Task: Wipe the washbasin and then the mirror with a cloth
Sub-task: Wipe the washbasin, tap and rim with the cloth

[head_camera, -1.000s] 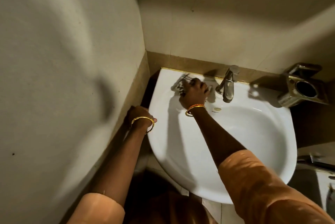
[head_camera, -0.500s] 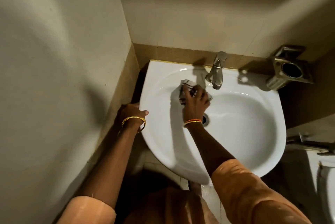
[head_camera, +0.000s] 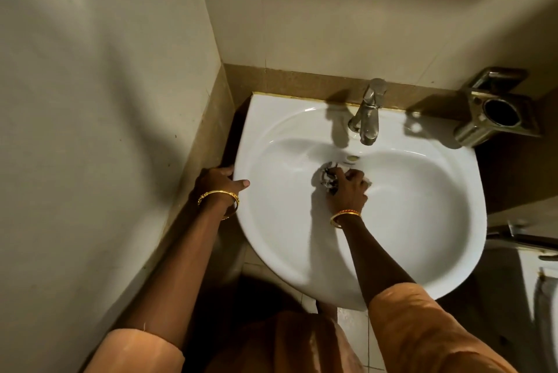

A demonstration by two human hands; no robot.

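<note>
Washbasin (head_camera: pixel 302 251) — white glazed ceramic, wall-mounted in the corner, its back edge against the brown tile band and its left edge close to the side wall; rigid, glossy, probably slick where wet, and likely to chip if struck. Metal holder (head_camera: pixel 495 106) — wall-fixed off the basin's back right corner, with a round dark opening, clear of the bowl. Tap (head_camera: pixel 367 114) — metal single-lever fitting at the middle of the back edge, its spout overhanging the bowl; it appears to be the chief obstruction for wiping the back ledge, so the cloth would need to pass around its base. Left hand (head_camera: pixel 219 180) — hooked over the basin's left rim, thumb lying on the top surface, fingers curled under the edge, carrying nothing. Right hand (head_camera: pixel 347 188) — low in the bowl near its centre, fingers closed over the cloth and pressing it to the glaze. Cloth (head_camera: pixel 327 177) — small crumpled rag, pale with dark markings, bunched beneath the right hand and showing at the fingertips; judged soft, light and pliant, best held gathered under the palm so it follows the bowl's curve. Overflow hole (head_camera: pixel 352 158) — small oval on the back wall of the bowl, just beyond the cloth. The drain is hidden. No mirror is in view; that stage seems not yet begun.
</note>
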